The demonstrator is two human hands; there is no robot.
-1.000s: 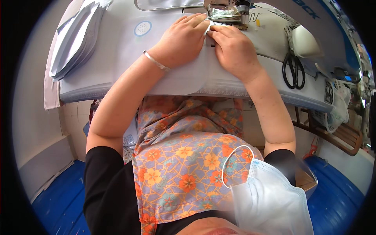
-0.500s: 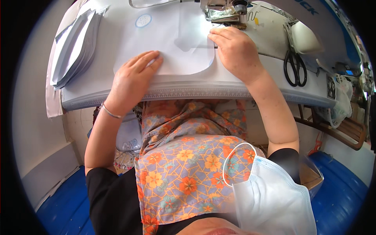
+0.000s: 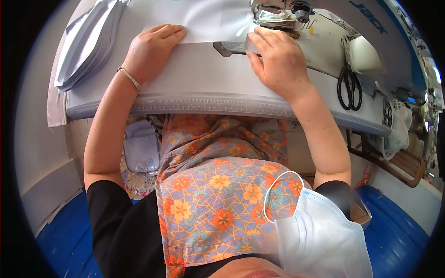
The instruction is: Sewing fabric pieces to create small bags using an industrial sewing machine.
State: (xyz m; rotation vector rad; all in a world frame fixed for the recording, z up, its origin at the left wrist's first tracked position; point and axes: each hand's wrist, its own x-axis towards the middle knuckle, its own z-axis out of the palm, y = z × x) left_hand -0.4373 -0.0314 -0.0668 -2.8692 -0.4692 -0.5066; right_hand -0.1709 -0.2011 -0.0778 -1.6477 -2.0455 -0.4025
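Left hand [image 3: 150,51] lies flat, fingers together, on the white fabric [image 3: 204,21] edge. Right hand [image 3: 278,62] presses fingertips on it beside the sewing machine [image 3: 278,11] foot (scissors [image 3: 350,88] well apart).

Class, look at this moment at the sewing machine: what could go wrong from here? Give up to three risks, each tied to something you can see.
1. The right hand rests beside the presser foot, so its fingertips could drift toward the needle.
2. The left hand only presses flat on the white fabric, which might slide or skew.
3. The black scissors lie near the table edge and might get knocked off.
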